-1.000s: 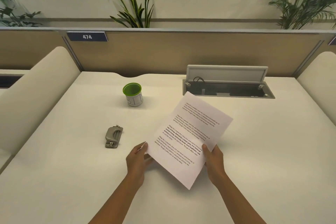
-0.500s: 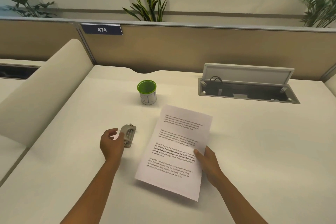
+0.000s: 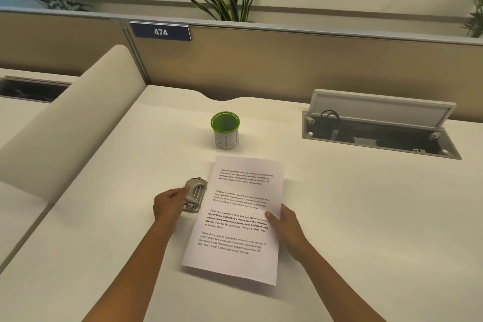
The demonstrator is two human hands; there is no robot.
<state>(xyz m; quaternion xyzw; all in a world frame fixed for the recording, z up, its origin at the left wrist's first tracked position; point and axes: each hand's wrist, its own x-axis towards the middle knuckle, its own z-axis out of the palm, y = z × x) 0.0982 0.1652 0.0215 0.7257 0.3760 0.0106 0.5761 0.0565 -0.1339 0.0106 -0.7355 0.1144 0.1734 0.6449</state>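
Left hand grips punch; cup stands upright.

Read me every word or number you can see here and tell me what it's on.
"474": on the blue sign on the partition.
"Village life is a peaceful, close-knit, and nature-connected way of living": opens each of four paragraphs on the sheet of paper; the rest is small print.
Handwritten marks on the cup: too faint to read.
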